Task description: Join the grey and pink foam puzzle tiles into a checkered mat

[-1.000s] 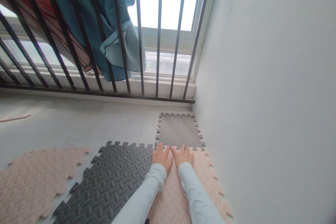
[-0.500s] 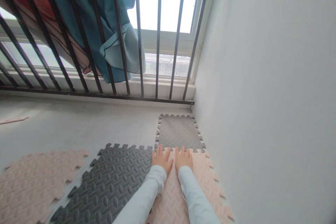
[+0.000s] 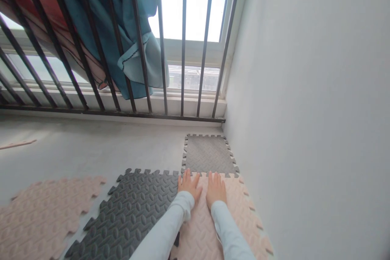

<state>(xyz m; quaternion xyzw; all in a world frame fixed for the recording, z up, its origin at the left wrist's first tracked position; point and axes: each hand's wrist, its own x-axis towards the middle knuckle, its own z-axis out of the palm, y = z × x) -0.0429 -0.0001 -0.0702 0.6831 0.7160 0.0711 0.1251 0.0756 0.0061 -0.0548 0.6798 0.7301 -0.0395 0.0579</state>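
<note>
My left hand (image 3: 189, 184) and my right hand (image 3: 216, 187) lie flat, fingers spread, on the far edge of a pink foam puzzle mat (image 3: 237, 201) by the wall. Their fingertips reach the toothed seam where this mat meets a light grey foam mat (image 3: 208, 154) in the corner. A dark grey foam mat (image 3: 134, 211) lies just left of the pink one, touching its edge beside my left hand. Neither hand holds anything. Both arms wear pale blue sleeves.
Another pink foam mat (image 3: 42, 215) lies loose on the grey floor at the left. A black barred railing (image 3: 161, 48) fronts the window, with teal cloth (image 3: 134, 28) hanging behind it. A white wall (image 3: 304, 109) closes the right side. A thin pink strip (image 3: 18, 144) lies far left.
My hands have shifted slightly along the seam, the right one drawn a little back; the view has tilted a bit. The mats have not visibly moved.
</note>
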